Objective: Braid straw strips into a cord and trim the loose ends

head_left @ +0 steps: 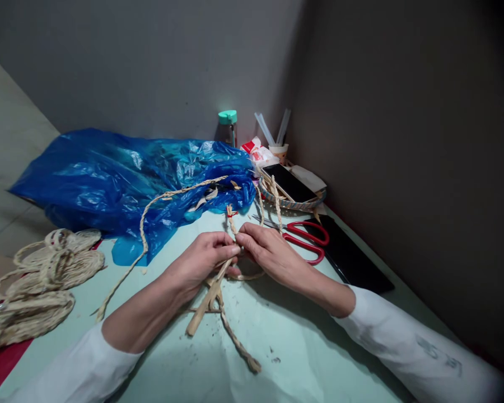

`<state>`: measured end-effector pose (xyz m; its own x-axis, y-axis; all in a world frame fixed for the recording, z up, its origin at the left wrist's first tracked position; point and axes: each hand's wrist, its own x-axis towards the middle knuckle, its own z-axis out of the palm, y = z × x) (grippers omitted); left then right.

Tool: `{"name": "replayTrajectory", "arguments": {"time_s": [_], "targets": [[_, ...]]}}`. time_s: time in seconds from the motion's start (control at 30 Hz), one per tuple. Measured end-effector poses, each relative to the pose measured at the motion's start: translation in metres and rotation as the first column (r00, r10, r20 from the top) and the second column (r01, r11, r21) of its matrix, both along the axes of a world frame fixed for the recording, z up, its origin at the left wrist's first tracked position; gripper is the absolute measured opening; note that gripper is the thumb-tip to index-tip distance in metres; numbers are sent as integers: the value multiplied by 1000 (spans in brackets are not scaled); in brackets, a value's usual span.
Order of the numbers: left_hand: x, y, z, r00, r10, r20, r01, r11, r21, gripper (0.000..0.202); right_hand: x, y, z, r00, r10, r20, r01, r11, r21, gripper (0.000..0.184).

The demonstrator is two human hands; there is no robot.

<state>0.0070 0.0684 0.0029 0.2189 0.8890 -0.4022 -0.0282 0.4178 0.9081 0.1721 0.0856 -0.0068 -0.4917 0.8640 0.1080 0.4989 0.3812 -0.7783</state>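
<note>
At the lower left of the frame, woven slippers [56,275] are piled, pale straw in colour, with a red sheet [10,366] partly covered by them. From the upper left to the centre, a crumpled blue bag [121,173] is spread; by its mouth, near the centre, loose pale strips are seen. A long cord [144,226], plaited and straw-coloured, is draped over the bag and trailed down toward the lower left.

Just left of centre, the left hand [210,254] is held with thumb and fingers pinched together on the braid [231,224]. The braid is placed at the centre of the frame: pale tan, tightly plaited, its upper end bound with a red tie [232,213]. Below the fingers, a flat, smooth strip [201,310] is angled to the lower left, and a twisted strand [237,341] is ended in a thick tip at lower centre; how these are joined is hidden by the hands.

At upper centre a green-capped bottle [228,126] is stood. Right of centre, the right hand [269,246] is also pinched on the braid, its fingertips beside the left's. Beyond it, a phone [289,182] is rested on a basket [298,206], red-handled scissors [308,228] are laid below, and a black tablet [357,260] is placed farther right.
</note>
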Motion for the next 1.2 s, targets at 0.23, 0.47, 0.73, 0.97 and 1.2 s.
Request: {"name": "replayTrajectory", "arguments": {"time_s": [0.23, 0.47, 0.73, 0.97, 1.2], "targets": [[11, -12, 1, 996, 39, 77, -41, 999, 27, 16, 0, -5, 1, 991, 23, 129, -26, 1000, 18, 27], [9, -17, -6, 992, 120, 30, -123, 988, 91, 10, -4, -10, 10, 984, 34, 173, -21, 997, -77, 12], [8, -20, -14, 988, 153, -21, -144, 961, 237, 16, 3, -11, 10, 992, 123, 17, -122, 989, -81, 20], [10, -20, -13, 955, 274, 114, -286, 953, 102, 14, 5, -11, 6, 974, 167, -153, -200, 952, -231, 22], [7, -20, -13, 971, 230, 61, -235, 967, 99, 15, 0, -15, 3, 987, 103, 126, -85, 987, -138, 16]]}}
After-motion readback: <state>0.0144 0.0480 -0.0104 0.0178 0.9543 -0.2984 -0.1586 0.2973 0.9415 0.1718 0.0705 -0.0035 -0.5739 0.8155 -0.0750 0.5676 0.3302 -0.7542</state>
